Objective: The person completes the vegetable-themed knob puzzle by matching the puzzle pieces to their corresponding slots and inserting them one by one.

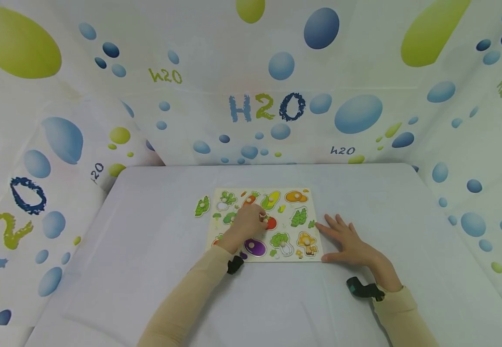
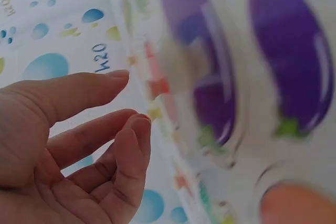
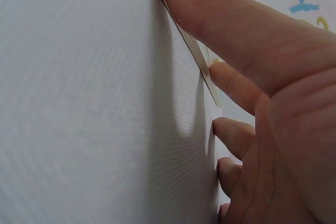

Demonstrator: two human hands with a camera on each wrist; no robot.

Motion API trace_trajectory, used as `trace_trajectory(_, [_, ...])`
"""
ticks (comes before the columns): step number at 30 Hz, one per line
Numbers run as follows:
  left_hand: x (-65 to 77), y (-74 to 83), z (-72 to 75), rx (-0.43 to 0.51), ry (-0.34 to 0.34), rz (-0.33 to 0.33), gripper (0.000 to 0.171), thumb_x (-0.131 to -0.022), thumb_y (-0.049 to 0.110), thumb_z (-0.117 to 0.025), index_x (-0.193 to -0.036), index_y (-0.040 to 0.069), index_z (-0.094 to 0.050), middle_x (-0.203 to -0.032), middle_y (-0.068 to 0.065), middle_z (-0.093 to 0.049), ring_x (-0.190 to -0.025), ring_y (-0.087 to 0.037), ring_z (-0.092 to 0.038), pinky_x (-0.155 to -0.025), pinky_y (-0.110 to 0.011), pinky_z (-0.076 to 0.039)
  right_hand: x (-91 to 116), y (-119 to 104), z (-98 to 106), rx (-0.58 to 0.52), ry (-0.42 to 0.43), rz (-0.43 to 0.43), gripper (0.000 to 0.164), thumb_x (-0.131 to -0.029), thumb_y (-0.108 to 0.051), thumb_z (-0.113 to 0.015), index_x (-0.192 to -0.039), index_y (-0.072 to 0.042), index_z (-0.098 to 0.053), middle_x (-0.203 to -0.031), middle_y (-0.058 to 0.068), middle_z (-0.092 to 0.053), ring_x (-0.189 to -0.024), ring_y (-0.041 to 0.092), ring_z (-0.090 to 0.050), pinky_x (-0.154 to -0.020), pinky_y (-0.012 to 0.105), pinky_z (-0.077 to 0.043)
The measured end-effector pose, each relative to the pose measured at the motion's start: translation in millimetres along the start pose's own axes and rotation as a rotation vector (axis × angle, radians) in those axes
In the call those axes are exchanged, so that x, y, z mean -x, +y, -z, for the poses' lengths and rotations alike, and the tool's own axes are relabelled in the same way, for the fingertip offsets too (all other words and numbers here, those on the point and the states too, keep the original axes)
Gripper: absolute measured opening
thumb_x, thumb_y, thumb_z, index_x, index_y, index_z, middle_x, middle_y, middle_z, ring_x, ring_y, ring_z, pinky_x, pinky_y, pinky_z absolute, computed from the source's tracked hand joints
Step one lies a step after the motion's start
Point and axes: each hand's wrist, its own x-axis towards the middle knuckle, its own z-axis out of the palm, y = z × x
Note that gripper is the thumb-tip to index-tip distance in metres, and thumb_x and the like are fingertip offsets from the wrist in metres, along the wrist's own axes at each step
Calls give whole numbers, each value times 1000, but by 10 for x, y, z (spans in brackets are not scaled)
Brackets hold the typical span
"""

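A pale vegetable knob-puzzle board (image 1: 282, 224) lies flat on the table. My left hand (image 1: 247, 225) reaches over its middle, beside the red tomato (image 1: 270, 223). In the left wrist view, the thumb and bent fingers (image 2: 137, 135) stand apart with nothing between them, and a purple eggplant piece (image 2: 218, 95) with a blurred knob shows beyond. My right hand (image 1: 348, 243) is spread at the board's right edge, its thumb (image 3: 210, 14) and a finger touching that edge. A loose green asparagus piece (image 1: 202, 206) lies just off the board's left side.
Also on the board are yellow corn (image 1: 270, 200), bok choy (image 1: 282, 243), mushrooms (image 1: 307, 243) and an asparagus picture (image 1: 298, 217). White cloth covers the table (image 1: 147, 241). Behind and at both sides hang patterned white curtains (image 1: 207, 58). Each wrist carries a dark camera strap (image 1: 363, 290).
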Motion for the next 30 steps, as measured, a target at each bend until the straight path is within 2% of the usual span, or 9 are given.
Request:
trace_trajectory(3, [40,-47,138,27,36,-20,29,-85,14,-73,-110,1,-72,-86,-7,-68,-72,-16,-56,-63,-26,-45,-1,-4,-4,4,1,-4,90,-76,-40,-80,-150,-11,-38,-161,25,-12,-147,49,6,-111,69,9])
trace_trajectory(5, [68,-94,270,65,71,-17,29,-86,13,-72,-112,1,-71,-87,-10,-67,-74,-19,-56,-65,-29,-47,-4,-7,-6,12,2,-6,90,-76,-41,-80,-150,-11,-38,-161,25,-12,-147,49,6,-112,69,8])
trace_trajectory(8, [96,-215,470,96,149,20,29,-86,12,-73,-113,1,-71,-93,-13,-67,-81,-22,-57,-72,-34,-49,-9,-5,-8,20,2,-8,91,-76,-43,-79,-150,-12,-38,-161,25,-12,-147,49,6,-112,69,8])
trace_trajectory(12, [114,-452,702,97,253,80,29,-86,10,-72,-113,1,-71,-100,-17,-67,-89,-27,-61,-79,-39,-51,-11,2,-10,24,4,-7,91,-76,-44,-79,-150,-11,-38,-161,25,-13,-147,49,5,-112,69,8])
trace_trajectory(16, [136,-696,864,84,306,136,30,-87,8,-70,-116,0,-69,-106,-20,-66,-95,-31,-63,-82,-43,-51,-9,9,-14,17,4,-4,91,-76,-43,-79,-150,-11,-38,-161,26,-12,-147,49,6,-112,69,8])
trace_trajectory(19, [146,-855,929,80,315,179,31,-89,9,-68,-118,0,-68,-109,-22,-65,-98,-34,-62,-84,-46,-51,-8,12,-14,13,1,-5,91,-76,-44,-79,-150,-11,-37,-161,26,-12,-147,49,6,-111,69,9])
trace_trajectory(23, [155,-1028,946,83,302,216,32,-88,9,-69,-118,-2,-67,-111,-23,-65,-99,-35,-62,-83,-47,-51,-7,13,-15,12,2,-2,91,-76,-44,-79,-150,-11,-38,-161,26,-12,-147,49,6,-111,69,9])
trace_trajectory(30, [151,-1215,887,59,208,294,34,-88,11,-68,-119,-2,-66,-111,-23,-64,-97,-35,-60,-79,-43,-51,0,10,-10,3,0,1,91,-76,-44,-79,-150,-11,-37,-161,26,-12,-147,50,6,-111,70,9])
